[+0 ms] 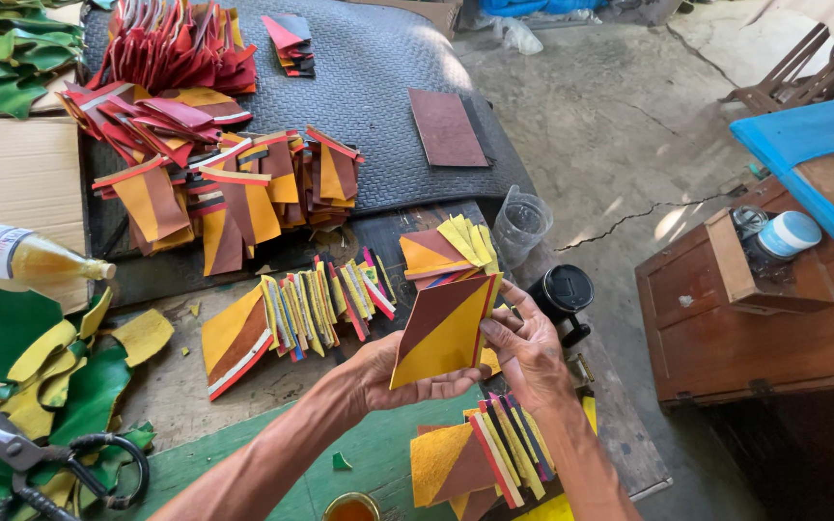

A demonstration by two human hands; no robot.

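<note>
A: Head view, starting from the brown-and-yellow patchwork panel point(443, 330). Held where?

B: Lifted above the green board point(243, 461), tilted, near the middle of the view. Gripped from both sides: left hand point(390, 371) closed under its lower edge, right hand point(525, 349) pinching its right edge, fingers curled around. Both clamped on that 1 panel.

A: Just below the panel?

B: A fanned stack of striped pieces point(480, 458), resting on the green board, close under the right wrist. Left of that, a round cup rim with amber liquid point(350, 507) at the bottom edge.

A: Left of the panel?

B: A row of similar pieces spread on edge point(291, 314) over worn, scuffed wood. Farther left, yellow and green leather scraps point(60, 371), black-handled scissors point(36, 453) on top, and a clear bottle point(21, 256) lying on its side.

A: Above the panel?

B: A small stack with yellow strips point(451, 249), then a black textured mat point(378, 106) carrying heaped red, brown and yellow pieces point(195, 145) and 1 plain brown rectangle point(446, 125).

A: Right of it?

B: A clear plastic cup point(520, 224) and a black round lid point(565, 287) at the table edge. Beyond, cracked grey concrete floor point(620, 125) in patchy sunlight, a wooden box point(736, 309), and a blue surface point(808, 145).
</note>
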